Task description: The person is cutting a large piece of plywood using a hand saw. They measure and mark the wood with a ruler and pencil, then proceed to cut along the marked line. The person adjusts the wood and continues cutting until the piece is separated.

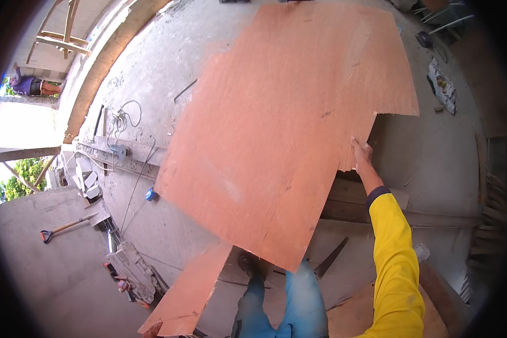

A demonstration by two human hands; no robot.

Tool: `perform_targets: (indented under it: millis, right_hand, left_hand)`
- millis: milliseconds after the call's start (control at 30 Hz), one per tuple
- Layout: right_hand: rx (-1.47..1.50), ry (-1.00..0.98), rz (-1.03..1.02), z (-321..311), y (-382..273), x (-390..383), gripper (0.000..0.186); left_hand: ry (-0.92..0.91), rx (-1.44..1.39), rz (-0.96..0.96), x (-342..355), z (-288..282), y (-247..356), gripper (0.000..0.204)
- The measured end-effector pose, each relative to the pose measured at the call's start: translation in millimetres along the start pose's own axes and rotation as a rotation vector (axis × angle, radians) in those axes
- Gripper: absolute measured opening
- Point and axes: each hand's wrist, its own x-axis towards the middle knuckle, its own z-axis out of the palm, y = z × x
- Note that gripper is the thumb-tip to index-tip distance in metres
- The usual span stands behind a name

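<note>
Our right hand [361, 151] clasps the notched edge of the plywood sheet [287, 118], lifted above the concrete floor [445, 152]; left grip hidden. Held one-sided, it may tip or splinter.

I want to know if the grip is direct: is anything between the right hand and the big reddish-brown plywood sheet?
Nothing visible: the right hand rests straight on the notched edge of the large reddish-brown plywood sheet. Whether its fingers close around that edge cannot be told. The left hand is not in view.
</note>
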Motion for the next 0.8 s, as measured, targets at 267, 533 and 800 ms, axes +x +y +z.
perform_targets:
  millis: [267,533,800]
  right_hand:
    - [-0.296,0.106,-0.298,-89.6,-213.5,-95.6,0.05]
    - [-0.562,0.288,-0.253,-135.1,-334.9,-229.2,0.04]
    - [-1.254,0.303,-0.488,-203.2,-367.9,-289.2,0.046]
  left_hand:
    - [0.122,-0.021,-0.098,-47.3,45.7,-110.0,0.028]
    - [0.133,-0.002,0.009,-93.1,81.1,-205.7,0.025]
    - [0.194,0.185,0.172,-90.6,123.9,-269.8,0.027]
